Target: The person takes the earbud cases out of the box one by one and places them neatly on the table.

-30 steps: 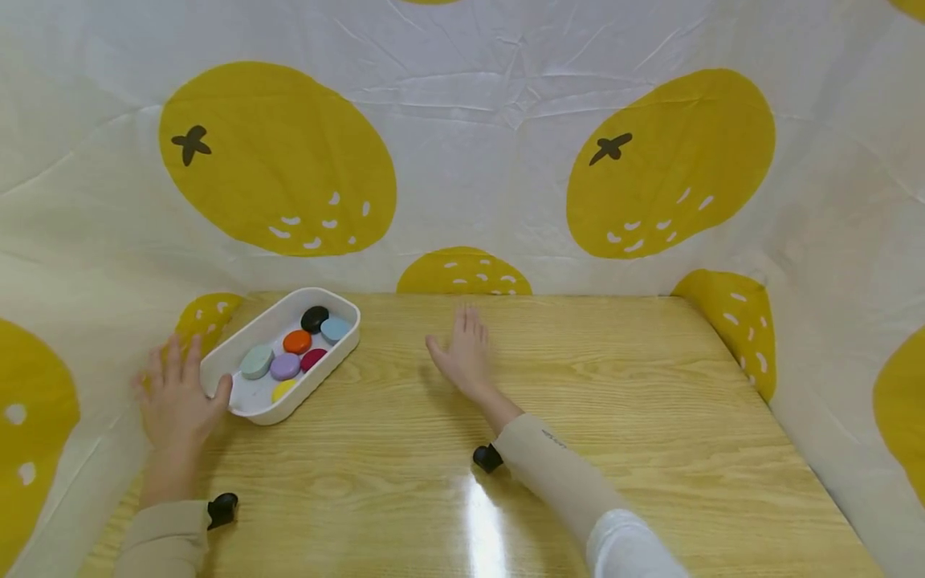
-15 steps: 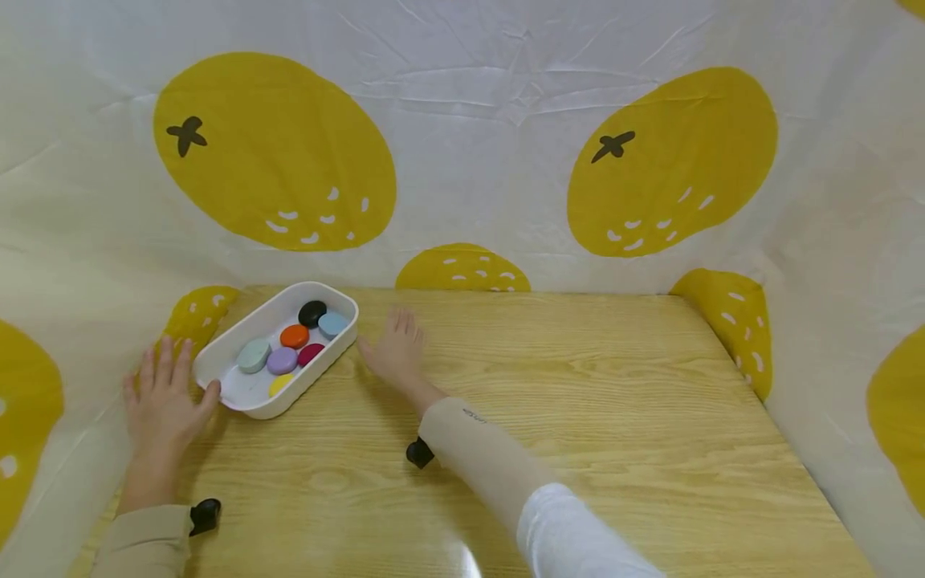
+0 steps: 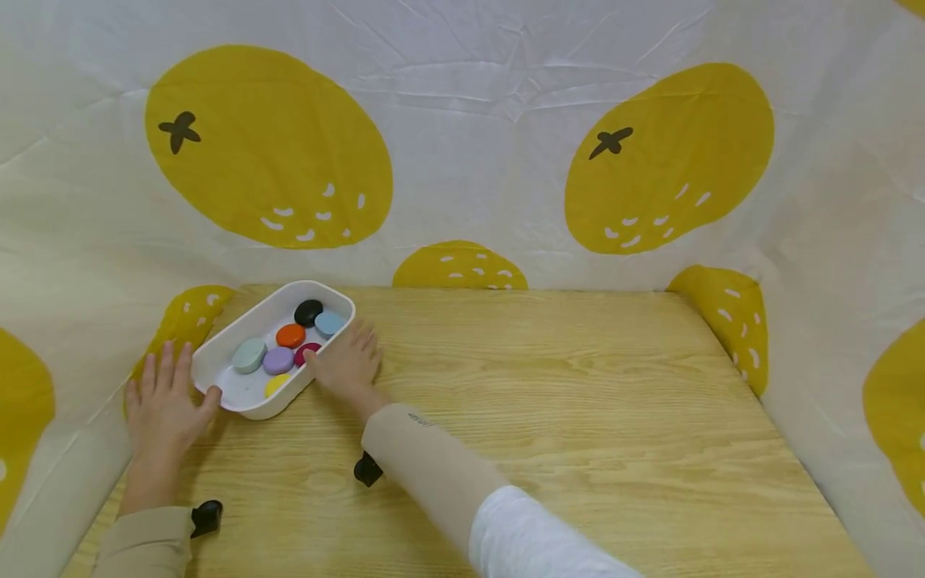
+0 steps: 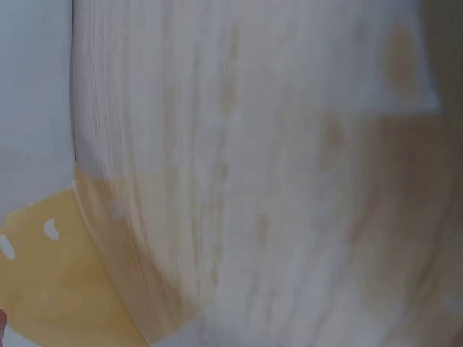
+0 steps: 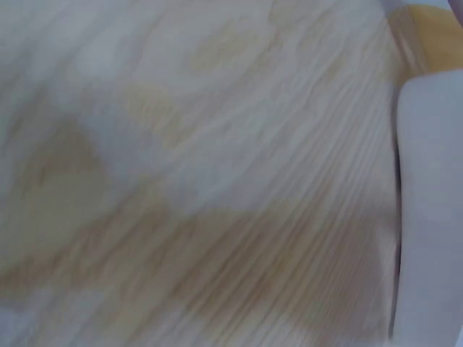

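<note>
White, round-cornered oblong tray (image 3: 242, 391) on the light wood-grain counter (image 3: 578, 401), back left, seven coloured round discs (image 3: 278, 360) inside. Left hand (image 3: 165, 409): grip spread wide, nothing in it, thumb at tray's near end. Right hand (image 3: 347, 361): grip loose, fingers extended beside right wall, thumb over rim; can't tell if touching.

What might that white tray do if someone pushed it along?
The white tray would probably keep its shape, since its walls stand up evenly without sagging. It seems unlikely to tip, being low and broad on the table. The orange piece inside may slide, as bare tray floor shows beside it.
</note>
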Tool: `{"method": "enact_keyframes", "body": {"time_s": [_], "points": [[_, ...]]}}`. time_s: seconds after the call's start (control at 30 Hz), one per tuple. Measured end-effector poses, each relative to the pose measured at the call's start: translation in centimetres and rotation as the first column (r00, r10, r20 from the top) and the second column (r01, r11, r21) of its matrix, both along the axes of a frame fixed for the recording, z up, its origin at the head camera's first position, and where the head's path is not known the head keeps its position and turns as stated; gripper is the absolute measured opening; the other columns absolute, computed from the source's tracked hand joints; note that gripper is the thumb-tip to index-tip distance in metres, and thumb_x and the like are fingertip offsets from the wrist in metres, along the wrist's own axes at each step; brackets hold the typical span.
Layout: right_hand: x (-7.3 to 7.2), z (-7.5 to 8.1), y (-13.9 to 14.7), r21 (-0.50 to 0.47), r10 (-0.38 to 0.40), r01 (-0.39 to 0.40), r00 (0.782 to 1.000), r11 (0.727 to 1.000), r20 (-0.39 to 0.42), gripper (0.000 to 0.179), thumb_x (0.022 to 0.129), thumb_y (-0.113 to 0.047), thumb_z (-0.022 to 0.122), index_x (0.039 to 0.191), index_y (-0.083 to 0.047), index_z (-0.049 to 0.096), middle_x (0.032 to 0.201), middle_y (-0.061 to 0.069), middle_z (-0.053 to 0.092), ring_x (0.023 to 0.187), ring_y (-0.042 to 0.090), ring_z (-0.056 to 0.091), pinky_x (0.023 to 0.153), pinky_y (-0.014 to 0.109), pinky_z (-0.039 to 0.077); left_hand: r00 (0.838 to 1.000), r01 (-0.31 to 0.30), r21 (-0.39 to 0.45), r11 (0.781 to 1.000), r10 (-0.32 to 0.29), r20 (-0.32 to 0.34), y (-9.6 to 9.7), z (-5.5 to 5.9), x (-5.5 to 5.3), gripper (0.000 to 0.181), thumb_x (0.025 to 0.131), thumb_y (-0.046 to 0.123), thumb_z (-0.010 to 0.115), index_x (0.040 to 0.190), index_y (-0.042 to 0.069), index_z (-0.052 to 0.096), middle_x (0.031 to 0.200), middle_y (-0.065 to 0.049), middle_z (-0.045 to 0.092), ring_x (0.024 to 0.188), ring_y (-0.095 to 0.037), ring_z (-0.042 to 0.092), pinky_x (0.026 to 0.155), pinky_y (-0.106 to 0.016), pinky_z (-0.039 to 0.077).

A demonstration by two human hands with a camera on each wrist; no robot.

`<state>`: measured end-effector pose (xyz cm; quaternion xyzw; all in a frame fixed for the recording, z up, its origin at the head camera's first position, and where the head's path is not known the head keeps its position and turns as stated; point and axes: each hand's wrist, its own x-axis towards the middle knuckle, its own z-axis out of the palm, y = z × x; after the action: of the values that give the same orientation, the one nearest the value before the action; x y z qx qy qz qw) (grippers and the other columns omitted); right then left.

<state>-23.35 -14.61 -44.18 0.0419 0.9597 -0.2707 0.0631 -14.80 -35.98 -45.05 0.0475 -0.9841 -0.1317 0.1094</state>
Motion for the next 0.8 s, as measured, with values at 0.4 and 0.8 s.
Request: {"method": "enact_keyframes", "body": {"time_s": [0.4,0.8], "points": [[1.0,0.3,-1.6,0.039,-0.004,0.001,0.996,0.999,0.085,0.097,0.078,-0.071,0.044,0.148,-0.014,0.007,0.152,0.008,0.015,0.138,0.026,0.015,0.112,0.042,0.014,1.000,-0.024,0.057,0.998,0.022,0.021,0.1,-0.6,-0.2,0.081,0.088,0.036,0.043,0.146,0.007,-0.005,0.150,-0.020,-0.012,0.135,-0.039,-0.017,0.102,-0.065,-0.004],[0.9,0.2,-1.5,0.029,0.010,-0.014,0.992,0.999,0.130,0.092,0.081,-0.063,0.047,0.148,-0.016,0.004,0.152,0.005,0.014,0.138,0.023,0.016,0.112,0.042,0.013,0.997,-0.017,0.083,0.996,0.010,0.078,0.0,-0.3,-0.5,0.084,0.089,0.040,0.044,0.146,0.006,-0.009,0.149,-0.021,-0.015,0.133,-0.043,-0.019,0.098,-0.070,-0.003]]}}
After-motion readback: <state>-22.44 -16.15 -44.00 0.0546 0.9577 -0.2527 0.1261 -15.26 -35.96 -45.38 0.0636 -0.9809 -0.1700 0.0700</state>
